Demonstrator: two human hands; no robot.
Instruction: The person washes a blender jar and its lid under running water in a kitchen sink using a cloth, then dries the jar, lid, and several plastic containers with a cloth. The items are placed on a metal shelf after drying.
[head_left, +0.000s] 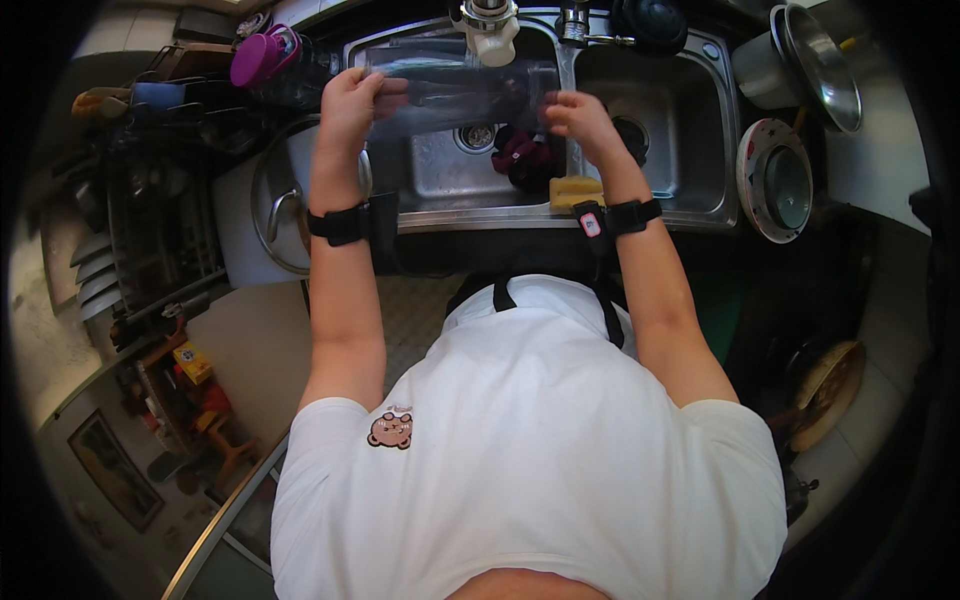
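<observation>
A clear plastic container or sheet (465, 90), blurred, stretches between my hands over the left basin of a steel double sink (465, 219). My left hand (356, 97) grips its left end, the thumb on the near side. At its right end is my right hand (577, 120), its fingers curled on the edge. Beneath it, a dark red and black cloth-like item (523, 157) lies in the basin beside the drain (478, 138). A yellow sponge (574, 191) rests on the front rim between the basins. The faucet (491, 34) hangs above the clear plastic.
A jar with a magenta lid (253, 60) stands at the back left, near a glass pot lid (281, 202). Metal bowls (825, 71) lean at the right, above a floral-rimmed dish (750, 180). A black round item (651, 26) sits behind the right basin.
</observation>
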